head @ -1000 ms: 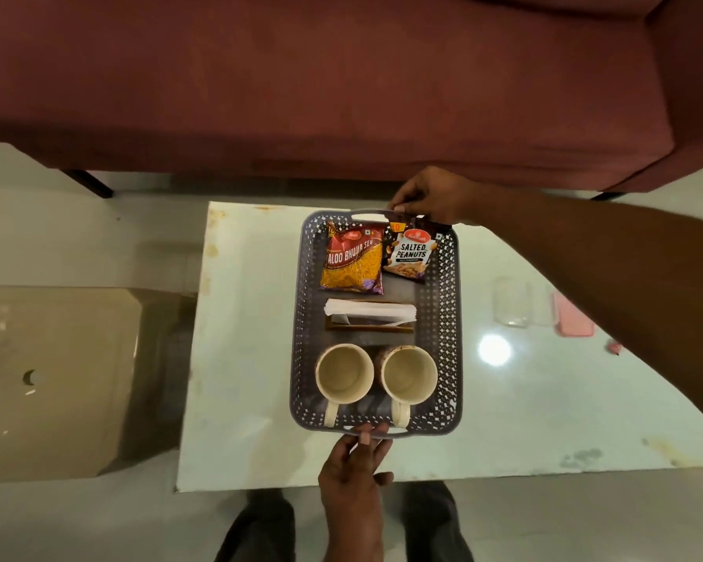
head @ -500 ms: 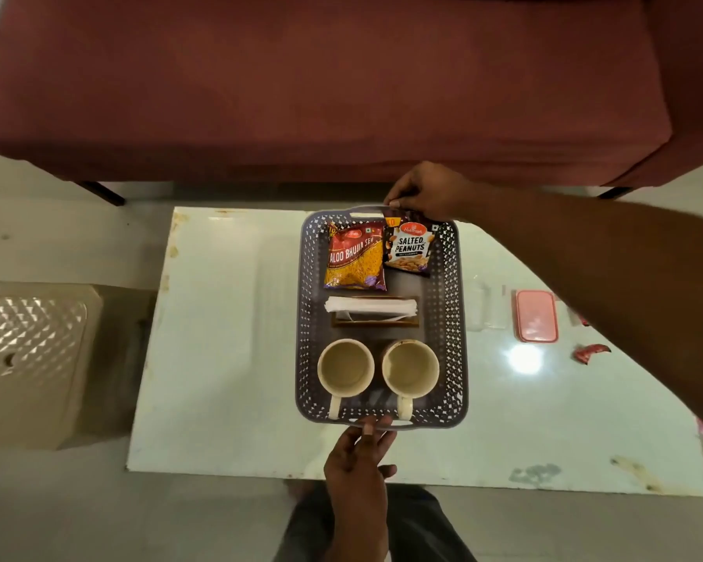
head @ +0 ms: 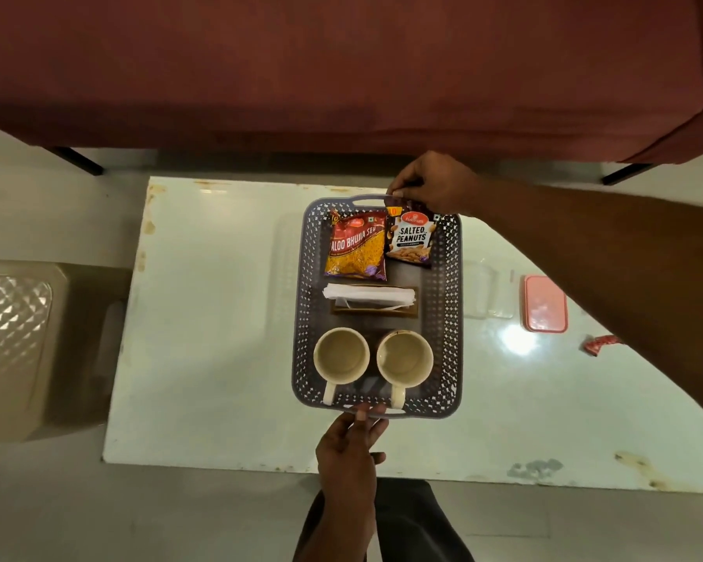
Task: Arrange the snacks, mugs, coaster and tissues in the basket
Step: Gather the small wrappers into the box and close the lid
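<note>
Fingers [head: 407,185] of right hand [head: 437,185] pinch peanut packet [head: 410,239]; pink box [head: 544,304] lies near basket [head: 452,318].

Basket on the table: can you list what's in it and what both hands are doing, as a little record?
Basket: grey, on white table
Far end: bhujia pack, peanut pack, side by side
Middle: tissues on brown coaster
Near end: two empty mugs
Right hand: pinches peanut pack top
Left hand: touches near rim

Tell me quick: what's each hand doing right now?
Left hand: open, fingers resting on basket near rim.
Right hand: pinching the salted peanuts packet top.
</note>
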